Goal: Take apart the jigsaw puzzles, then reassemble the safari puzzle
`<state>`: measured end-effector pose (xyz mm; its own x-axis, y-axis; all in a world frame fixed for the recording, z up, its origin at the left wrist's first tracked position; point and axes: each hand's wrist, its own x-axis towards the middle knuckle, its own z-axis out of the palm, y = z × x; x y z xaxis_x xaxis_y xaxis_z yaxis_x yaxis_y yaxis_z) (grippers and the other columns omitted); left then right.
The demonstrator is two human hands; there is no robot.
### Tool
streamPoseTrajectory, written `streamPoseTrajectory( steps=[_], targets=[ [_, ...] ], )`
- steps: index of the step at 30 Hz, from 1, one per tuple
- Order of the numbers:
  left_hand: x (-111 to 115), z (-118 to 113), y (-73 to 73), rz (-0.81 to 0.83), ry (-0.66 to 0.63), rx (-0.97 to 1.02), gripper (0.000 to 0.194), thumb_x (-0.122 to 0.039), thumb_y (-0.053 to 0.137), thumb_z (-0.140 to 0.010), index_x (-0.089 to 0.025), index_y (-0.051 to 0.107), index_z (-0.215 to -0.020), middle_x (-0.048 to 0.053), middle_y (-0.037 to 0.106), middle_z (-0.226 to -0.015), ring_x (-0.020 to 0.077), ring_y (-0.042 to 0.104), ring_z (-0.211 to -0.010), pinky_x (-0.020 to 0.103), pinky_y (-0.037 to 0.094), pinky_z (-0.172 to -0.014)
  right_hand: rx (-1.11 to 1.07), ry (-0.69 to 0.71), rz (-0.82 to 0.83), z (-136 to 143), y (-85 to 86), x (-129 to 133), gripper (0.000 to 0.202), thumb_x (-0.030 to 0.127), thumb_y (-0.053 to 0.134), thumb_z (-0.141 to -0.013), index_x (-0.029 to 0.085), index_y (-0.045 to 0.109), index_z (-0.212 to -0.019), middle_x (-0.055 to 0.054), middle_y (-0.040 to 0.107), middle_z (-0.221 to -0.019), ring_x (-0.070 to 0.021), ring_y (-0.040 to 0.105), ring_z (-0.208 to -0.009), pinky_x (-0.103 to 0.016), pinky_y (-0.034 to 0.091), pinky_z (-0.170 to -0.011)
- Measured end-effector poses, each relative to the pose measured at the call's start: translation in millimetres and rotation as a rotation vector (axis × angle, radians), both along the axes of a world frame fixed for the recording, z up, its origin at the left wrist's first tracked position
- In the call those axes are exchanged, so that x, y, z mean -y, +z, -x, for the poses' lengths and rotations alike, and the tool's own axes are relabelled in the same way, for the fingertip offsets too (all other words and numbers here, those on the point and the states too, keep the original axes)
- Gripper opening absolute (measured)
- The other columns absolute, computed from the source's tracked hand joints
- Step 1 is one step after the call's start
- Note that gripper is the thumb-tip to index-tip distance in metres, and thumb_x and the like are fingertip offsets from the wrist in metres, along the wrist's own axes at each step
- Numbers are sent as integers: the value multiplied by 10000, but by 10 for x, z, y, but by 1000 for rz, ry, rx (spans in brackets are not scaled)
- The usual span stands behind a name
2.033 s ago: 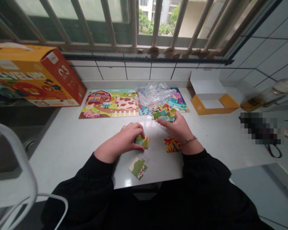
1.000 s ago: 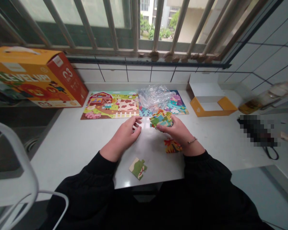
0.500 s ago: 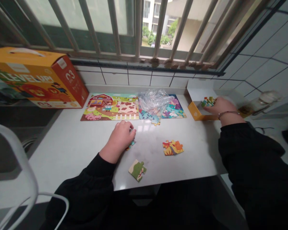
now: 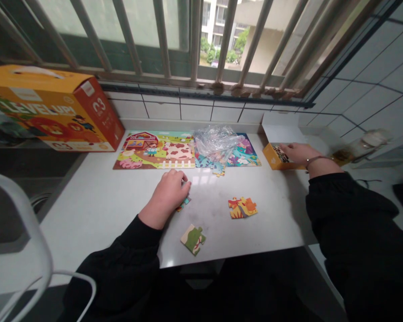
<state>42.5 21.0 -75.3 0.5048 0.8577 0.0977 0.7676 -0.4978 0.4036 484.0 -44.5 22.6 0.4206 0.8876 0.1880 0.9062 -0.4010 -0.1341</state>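
My left hand (image 4: 169, 193) lies curled on the white counter (image 4: 97, 201), its fingertips pressing a small teal-and-orange puzzle piece (image 4: 183, 203) that it mostly covers. My right hand (image 4: 297, 153) reaches far right into a small open orange box (image 4: 270, 157), fingers on a stack of puzzle pieces (image 4: 282, 153) lying inside it. Between the hands lie a joined red-orange pair of pieces (image 4: 242, 207) and a green-and-beige piece (image 4: 193, 239) near the front edge.
A finished farm puzzle (image 4: 154, 150) and a second picture puzzle (image 4: 246, 153) lie along the tiled wall, with a crumpled clear plastic bag (image 4: 216, 139) and a loose piece (image 4: 218, 170). A big orange game box (image 4: 50, 109) stands back left, a bottle (image 4: 364, 144) lies far right, and a white chair frame (image 4: 23, 223) is at left.
My right hand carried the stack of pieces from the counter's middle to the small orange box and lowered it inside. My left hand settled on a single piece and stays there.
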Motion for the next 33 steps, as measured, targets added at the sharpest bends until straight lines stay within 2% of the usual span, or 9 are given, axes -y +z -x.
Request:
streamPoseTrajectory(
  steps=[4, 7, 9, 12, 15, 21, 23, 27, 33],
  targets=[
    [-7, 11, 26, 32, -29, 17, 199, -390, 729, -977, -192, 730, -953, 116, 701, -963, 315, 669, -959, 448, 533, -918, -30, 38, -40, 314, -35, -26, 419, 590, 677, -1027, 197, 809, -972, -152, 821, -986, -274, 725, -959, -340, 472, -811],
    [-1, 23, 73, 102, -125, 41, 339, -513, 856, -886, -201, 749, -964, 92, 706, -934, 302, 677, -910, 417, 541, -863, -40, 95, -4, 831, -214, -4, 381, 504, 633, -1072, 214, 792, -883, -118, 792, -864, -272, 715, -862, -355, 485, -803],
    [15, 29, 107, 155, -191, 69, 396, -533, 913, -828, -203, 765, -990, 83, 720, -941, 291, 683, -885, 404, 542, -833, -84, 263, 117, 1248, -394, 26, 376, 471, 618, -1087, 220, 792, -869, -117, 788, -877, -282, 716, -871, -376, 507, -827],
    [46, 32, 144, 236, -283, 122, 418, -476, 945, -804, -213, 780, -1084, 71, 747, -991, 272, 696, -879, 386, 547, -815, -92, 481, 134, 1764, -650, 50, 316, 404, 655, -1078, 185, 792, -1259, -175, 781, -1253, -321, 709, -1132, -411, 530, -1003],
    [60, 56, 166, 262, -411, 174, 414, -376, 944, -816, -233, 772, -1165, 76, 766, -1134, 270, 716, -999, 392, 566, -915, -34, 494, 169, 1996, -779, 53, 453, 383, 630, -1101, 181, 676, -1503, -194, 697, -1462, -344, 643, -1302, -437, 497, -1115],
    [32, 229, 163, 216, -469, 78, 592, -362, 1024, -702, -265, 769, -1227, 110, 708, -1345, 345, 647, -1289, 457, 523, -1142, -35, 481, 219, 1945, -743, 202, 231, 379, 649, -1096, 203, 780, -1170, -158, 735, -1240, -320, 683, -1149, -410, 517, -1023],
    [17, 281, 148, 206, -431, 50, 589, -320, 1021, -679, -261, 771, -1209, 108, 698, -1331, 346, 653, -1264, 447, 538, -1113, -55, 409, 207, 1859, -736, 277, 168, 342, 713, -1054, 209, 760, -1144, -147, 733, -1228, -305, 699, -1101, -384, 519, -973],
    [-24, 317, 137, 213, -345, 19, 314, -229, 942, -708, -246, 782, -978, 73, 718, -1087, 302, 699, -1020, 408, 566, -932, -112, 252, 205, 1551, -755, 360, 304, 259, 795, -968, 210, 678, -1244, -132, 758, -1151, -290, 722, -1034, -354, 503, -871],
    [-60, 290, 139, 226, -270, 52, 253, -201, 908, -654, -253, 767, -859, 39, 700, -912, 283, 686, -876, 384, 538, -806, -265, 277, 192, 1090, -720, 434, 443, 202, 821, -810, 224, 596, -1190, -47, 764, -1014, -222, 697, -830, -317, 473, -738]
  ],
)
